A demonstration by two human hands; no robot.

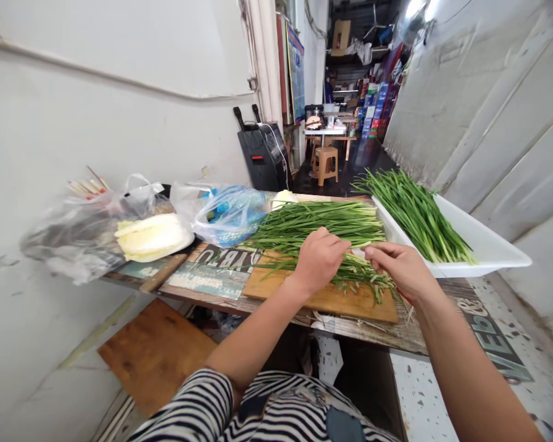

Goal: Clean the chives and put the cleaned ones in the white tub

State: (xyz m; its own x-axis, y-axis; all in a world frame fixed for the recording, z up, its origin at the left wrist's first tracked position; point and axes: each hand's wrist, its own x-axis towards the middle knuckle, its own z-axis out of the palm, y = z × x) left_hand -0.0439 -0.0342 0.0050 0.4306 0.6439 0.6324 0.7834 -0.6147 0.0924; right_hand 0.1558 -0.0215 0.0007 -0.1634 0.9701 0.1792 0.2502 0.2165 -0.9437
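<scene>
My left hand (321,259) is closed in a fist around garlic chives just above the cutting board (276,285). To its right, my right hand (399,263) pinches at the pale stem ends, thumb against fingers. A small bit of red shows between the two hands; what it is cannot be made out. Behind them lies a broad pile of garlic chives (322,221), pale ends to the right. Loose trimmings and shorter chives (373,279) are scattered on the board below my hands.
A white tub (483,242) at right holds more garlic chives (410,212). At left are a wooden-handled knife (163,273), a cabbage piece (154,236) and plastic bags (230,215). A black speaker (262,156) stands behind the bench, a stool (325,164) farther back.
</scene>
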